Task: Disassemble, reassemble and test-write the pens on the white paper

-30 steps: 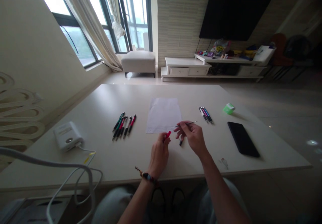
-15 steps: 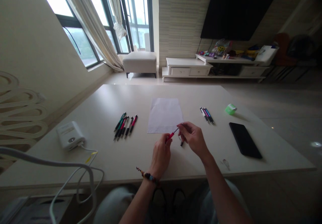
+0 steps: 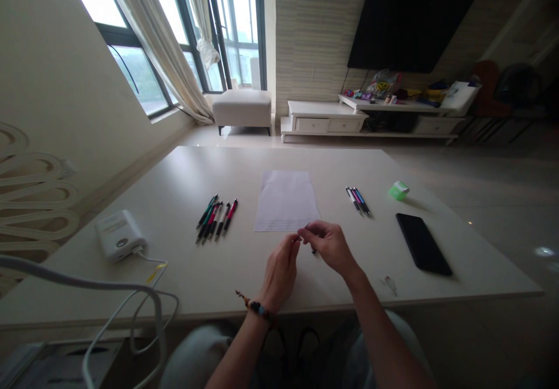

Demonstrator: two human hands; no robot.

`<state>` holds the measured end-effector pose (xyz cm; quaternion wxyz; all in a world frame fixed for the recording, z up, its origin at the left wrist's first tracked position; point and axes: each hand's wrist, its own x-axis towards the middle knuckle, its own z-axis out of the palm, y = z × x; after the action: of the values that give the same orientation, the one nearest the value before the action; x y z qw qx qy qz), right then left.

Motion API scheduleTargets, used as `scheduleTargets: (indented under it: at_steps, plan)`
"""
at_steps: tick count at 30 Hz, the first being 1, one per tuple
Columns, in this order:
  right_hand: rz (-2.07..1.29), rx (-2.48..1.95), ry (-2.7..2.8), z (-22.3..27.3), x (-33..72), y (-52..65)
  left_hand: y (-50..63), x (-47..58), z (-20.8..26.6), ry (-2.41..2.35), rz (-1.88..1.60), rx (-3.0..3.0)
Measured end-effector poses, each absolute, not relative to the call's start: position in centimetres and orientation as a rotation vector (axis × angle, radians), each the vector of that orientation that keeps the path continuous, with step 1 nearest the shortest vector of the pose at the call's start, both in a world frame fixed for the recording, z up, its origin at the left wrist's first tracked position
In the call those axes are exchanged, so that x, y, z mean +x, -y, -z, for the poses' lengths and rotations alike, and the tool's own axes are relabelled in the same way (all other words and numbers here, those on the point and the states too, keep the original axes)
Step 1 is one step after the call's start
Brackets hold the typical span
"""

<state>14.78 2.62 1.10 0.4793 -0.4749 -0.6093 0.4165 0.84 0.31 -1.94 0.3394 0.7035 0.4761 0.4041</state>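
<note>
My left hand point(image 3: 280, 265) and my right hand point(image 3: 328, 243) meet over the table just below the sheet of paper point(image 3: 286, 197). Pinched in the left fingers is a red pen barrel, now almost wholly hidden by the hand. The right fingertips close on the thin dark refill point(image 3: 307, 226) at the barrel's end, and only a bit of it shows. Under the right hand a small dark pen part point(image 3: 314, 250) lies on the table, partly covered. Several pens point(image 3: 217, 220) in green, red and white with black grips lie left of the paper.
More pens point(image 3: 358, 201) lie right of the paper, with a green object point(image 3: 399, 190) and a black phone point(image 3: 423, 243) beyond. A small clear item point(image 3: 390, 285) sits near the front edge. At left are a white box-shaped device point(image 3: 121, 236) and a looping cable point(image 3: 87, 283).
My right hand has moved left and slightly down, closing up against the left. The red barrel and dark refill that showed between them are now mostly covered.
</note>
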Motion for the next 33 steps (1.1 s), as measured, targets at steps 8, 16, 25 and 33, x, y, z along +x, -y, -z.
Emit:
scheduleTargets:
  at_steps: [8, 16, 25, 33]
  plan:
    - [-0.454, -1.721, 1.714, 2.4, 17.3, -3.5, -0.4, 0.7, 1.5, -1.412, -1.139, 1.767]
    - [-0.318, -1.804, 1.850, 4.6, 15.6, -3.9, -0.4, 0.6, 1.7, -1.439, -1.122, 1.780]
    - [-0.771, -1.359, 1.431, 1.8, 16.4, -3.9, -0.4, 0.0, 1.9, -1.531, -0.984, 1.971]
    - [-0.656, -1.267, 1.362, 0.6, 16.8, -3.3, -0.5, 0.1, 1.9, -1.571, -0.838, 2.121]
